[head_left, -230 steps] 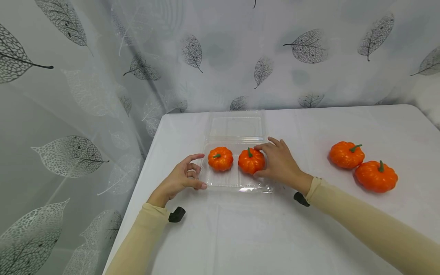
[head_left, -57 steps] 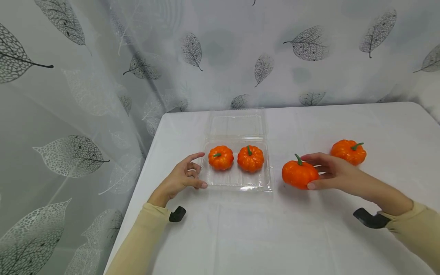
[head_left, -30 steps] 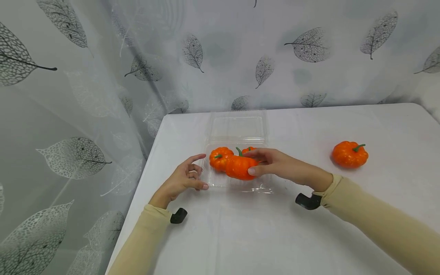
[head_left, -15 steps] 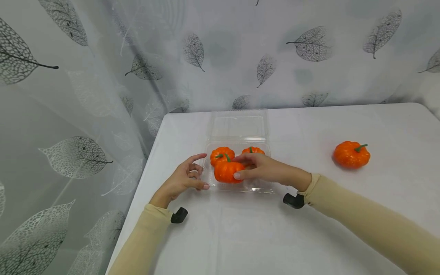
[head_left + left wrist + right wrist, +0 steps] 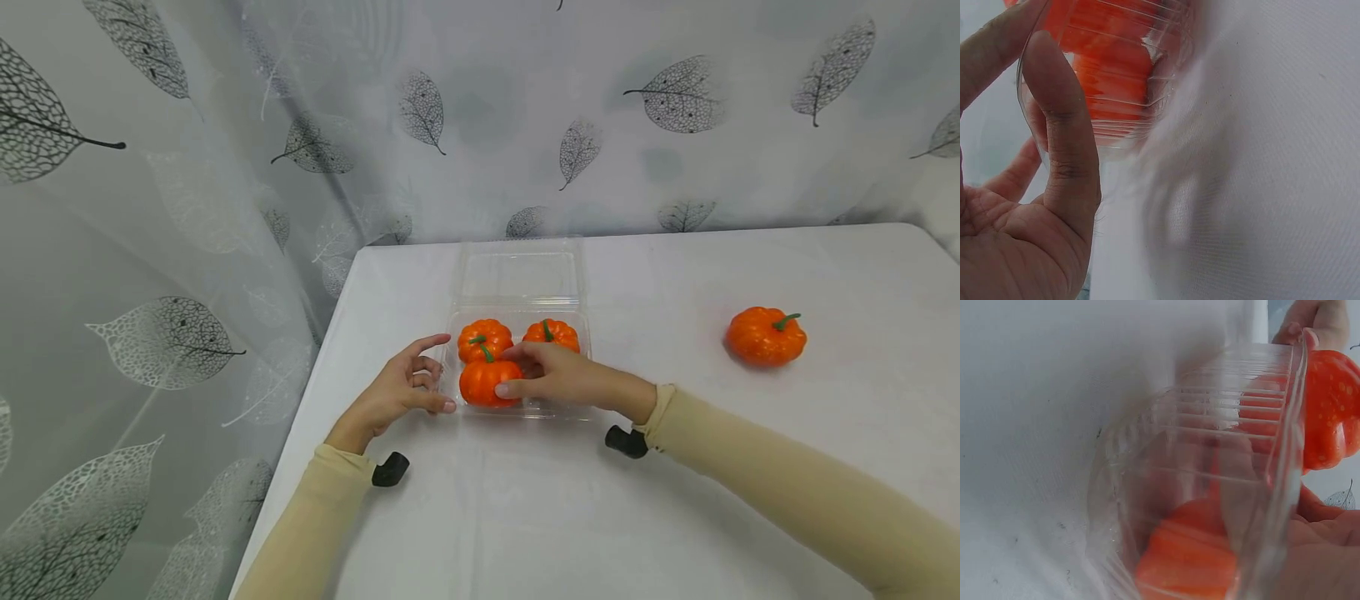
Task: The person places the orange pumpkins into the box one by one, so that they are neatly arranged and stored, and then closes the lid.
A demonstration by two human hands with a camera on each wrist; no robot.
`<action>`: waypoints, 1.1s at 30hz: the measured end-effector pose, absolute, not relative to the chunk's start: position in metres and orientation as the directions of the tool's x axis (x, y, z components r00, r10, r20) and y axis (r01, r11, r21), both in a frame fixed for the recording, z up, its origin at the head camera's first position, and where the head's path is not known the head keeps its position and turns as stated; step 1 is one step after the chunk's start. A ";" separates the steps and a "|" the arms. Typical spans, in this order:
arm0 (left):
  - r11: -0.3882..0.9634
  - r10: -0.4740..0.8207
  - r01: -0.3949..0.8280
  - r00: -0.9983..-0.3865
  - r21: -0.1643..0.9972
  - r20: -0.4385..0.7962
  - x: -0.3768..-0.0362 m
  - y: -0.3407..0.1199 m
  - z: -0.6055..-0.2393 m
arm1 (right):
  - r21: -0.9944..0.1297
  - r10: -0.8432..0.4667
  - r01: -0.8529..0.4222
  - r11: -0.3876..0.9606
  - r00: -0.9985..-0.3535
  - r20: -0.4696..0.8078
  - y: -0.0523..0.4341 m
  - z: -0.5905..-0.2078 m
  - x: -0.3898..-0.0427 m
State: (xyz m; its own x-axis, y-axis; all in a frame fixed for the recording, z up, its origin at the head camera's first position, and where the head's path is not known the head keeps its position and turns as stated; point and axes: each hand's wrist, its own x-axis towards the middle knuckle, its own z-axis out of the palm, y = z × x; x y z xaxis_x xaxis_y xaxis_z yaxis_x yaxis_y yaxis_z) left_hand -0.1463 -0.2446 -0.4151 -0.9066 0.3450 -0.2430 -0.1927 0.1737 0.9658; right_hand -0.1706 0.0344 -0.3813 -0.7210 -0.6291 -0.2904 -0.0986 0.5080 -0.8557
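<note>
Two hands on it: right hand point(image 5: 558, 375) curls round one glossy orange ribbed pumpkin with green stem point(image 5: 480, 385), near-left in clear plastic clamshell box point(image 5: 558, 412); base contact unclear. Left hand point(image 5: 397, 392) half-open, touching box's left rim. Two matching pumpkins point(image 5: 553, 332) behind. Progress, judged: two placed, third nearly, fourth pumpkin point(image 5: 767, 337) outside, far right; lid point(image 5: 517, 277) open.

No readable text, labels, numbers or signs appear.
</note>
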 end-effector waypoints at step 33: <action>0.177 0.340 -0.192 -0.908 0.965 -0.243 -0.145 -0.243 -0.414 | -0.793 -0.620 -0.206 0.573 -0.742 -0.255 0.045 -0.382 -0.161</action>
